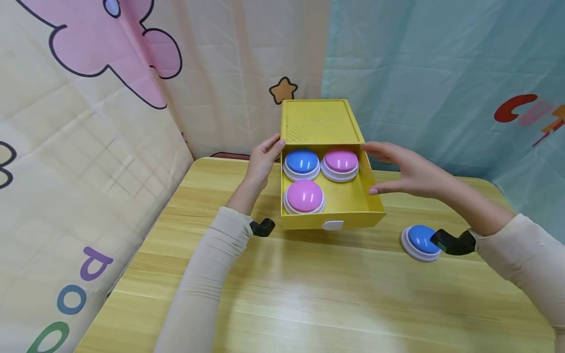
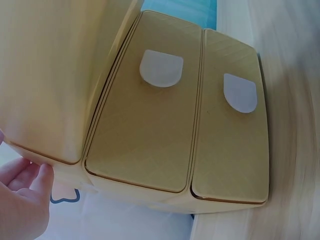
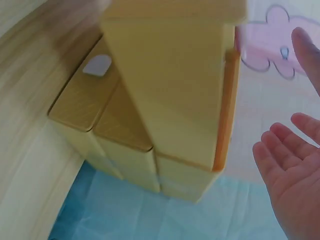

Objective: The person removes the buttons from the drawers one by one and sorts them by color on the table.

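Observation:
A yellow drawer cabinet (image 2: 140, 135) stands on the table with its top drawer (image 1: 333, 220) pulled out. Inside the drawer lie a blue push button (image 1: 302, 162), a pink push button (image 1: 341, 161) at the back right and another pink push button (image 1: 304, 197) at the front left, all on white bases. My left hand (image 1: 263, 162) grips the cabinet's left side near the top, fingers bent against the wall in the left wrist view. My right hand (image 1: 408, 171) is beside the drawer's right wall, fingers spread and holding nothing; the right wrist view shows its palm (image 3: 295, 175) facing the cabinet.
Another blue push button (image 1: 421, 240) rests on the wooden table (image 1: 282, 294), right of the cabinet and below my right forearm. Two lower drawers with white tabs (image 2: 162, 69) are closed. Printed curtains (image 1: 247, 59) hang behind the table and along its left side.

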A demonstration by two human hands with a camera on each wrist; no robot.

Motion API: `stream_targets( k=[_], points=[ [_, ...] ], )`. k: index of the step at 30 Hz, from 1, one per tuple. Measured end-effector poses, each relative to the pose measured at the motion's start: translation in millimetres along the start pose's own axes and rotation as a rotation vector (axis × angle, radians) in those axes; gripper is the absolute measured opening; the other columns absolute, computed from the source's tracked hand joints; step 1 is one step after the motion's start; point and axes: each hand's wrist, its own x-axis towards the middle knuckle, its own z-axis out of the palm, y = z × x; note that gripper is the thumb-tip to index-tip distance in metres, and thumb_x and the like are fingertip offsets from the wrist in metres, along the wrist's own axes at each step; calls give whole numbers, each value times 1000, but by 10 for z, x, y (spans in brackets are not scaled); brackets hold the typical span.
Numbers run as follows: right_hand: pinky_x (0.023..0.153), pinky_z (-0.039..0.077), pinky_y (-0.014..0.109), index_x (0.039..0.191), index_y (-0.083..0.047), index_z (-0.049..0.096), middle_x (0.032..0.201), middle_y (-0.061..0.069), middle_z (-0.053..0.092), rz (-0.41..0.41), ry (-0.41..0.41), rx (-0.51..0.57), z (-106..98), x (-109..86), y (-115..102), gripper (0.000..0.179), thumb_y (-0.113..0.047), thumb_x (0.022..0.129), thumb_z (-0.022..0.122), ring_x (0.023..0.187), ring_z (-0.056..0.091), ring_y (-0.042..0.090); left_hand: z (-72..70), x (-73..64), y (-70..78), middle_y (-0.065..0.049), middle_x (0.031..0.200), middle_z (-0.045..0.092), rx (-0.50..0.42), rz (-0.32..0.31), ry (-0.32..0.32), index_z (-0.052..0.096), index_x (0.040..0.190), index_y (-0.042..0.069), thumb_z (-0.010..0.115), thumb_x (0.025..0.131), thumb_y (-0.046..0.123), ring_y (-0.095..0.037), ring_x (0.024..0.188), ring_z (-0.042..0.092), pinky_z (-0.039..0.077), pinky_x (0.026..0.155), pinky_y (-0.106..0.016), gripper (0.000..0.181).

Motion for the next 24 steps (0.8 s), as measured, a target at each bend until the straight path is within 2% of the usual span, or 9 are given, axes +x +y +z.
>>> stream_targets(
  k=[3,7,10,17,21,24],
  points=[
    [96,32,48,136,-1,33,133,14,39,-79,-62,15,31,192,-116,81,-15,70,78,120,37,31,5,-1,5,-9,127,50,-11,1,3,51,127,2,60,87,15,-15,113,49,42,88,-22,43],
    [97,32,47,135,0,34,132,13,40,-123,-150,36,124,403,-244,82,-21,70,78,118,40,31,8,-4,6,-10,127,50,-20,-3,6,51,127,1,60,87,14,-15,113,49,42,89,-23,42],
    [97,33,47,135,0,33,134,14,38,-124,-225,62,215,548,-311,83,-25,70,78,120,38,32,8,-3,2,-9,127,51,-20,-12,10,51,127,2,60,87,14,-15,112,49,42,88,-23,42],
    [98,32,46,135,3,31,137,18,34,-104,-417,96,429,806,-401,84,-19,70,79,121,36,32,7,-3,-8,-10,127,51,-14,-8,9,51,127,2,60,87,15,-15,112,50,42,88,-22,43],
    [98,34,42,135,3,32,136,16,36,-101,-479,67,526,891,-437,83,-17,69,79,120,37,29,3,1,-13,-10,126,51,-9,2,14,51,126,1,60,88,15,-15,112,49,41,89,-22,42],
    [98,34,40,134,2,34,135,15,37,-101,-495,19,586,909,-442,80,-16,70,79,120,36,27,3,2,-13,-10,126,51,-8,2,16,51,126,2,60,87,15,-15,111,50,42,88,-22,42]
  ],
)
